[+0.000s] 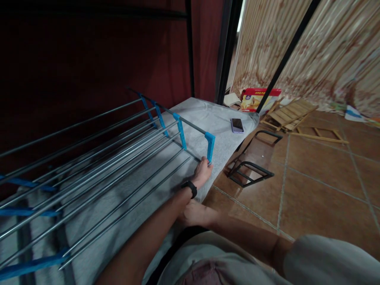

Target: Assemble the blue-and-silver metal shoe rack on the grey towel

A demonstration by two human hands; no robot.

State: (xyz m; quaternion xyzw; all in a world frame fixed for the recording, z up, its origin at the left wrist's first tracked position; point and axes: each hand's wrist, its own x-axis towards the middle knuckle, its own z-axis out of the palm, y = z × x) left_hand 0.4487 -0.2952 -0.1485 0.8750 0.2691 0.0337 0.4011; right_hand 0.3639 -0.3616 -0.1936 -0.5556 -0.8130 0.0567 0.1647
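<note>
A rack of grey metal rods and blue plastic brackets point(210, 146) lies across a grey cloth-covered surface point(221, 128). My left hand point(203, 172), with a black band on the wrist, is closed around the rack's near right corner, just below a blue bracket. The rod nearest me point(148, 192) shows a bare end short of that hand. My right hand point(194, 213) is close to my body, partly behind my left wrist, and its fingers are hidden.
A phone point(237, 125) lies on the cloth near its far right corner. Beside it on the tiled floor stands a black-framed item point(251, 174). Farther off are folded wooden pieces point(292, 114), a red and yellow box point(258, 99) and a long curtain point(297, 51). A black pole point(286, 59) slants across.
</note>
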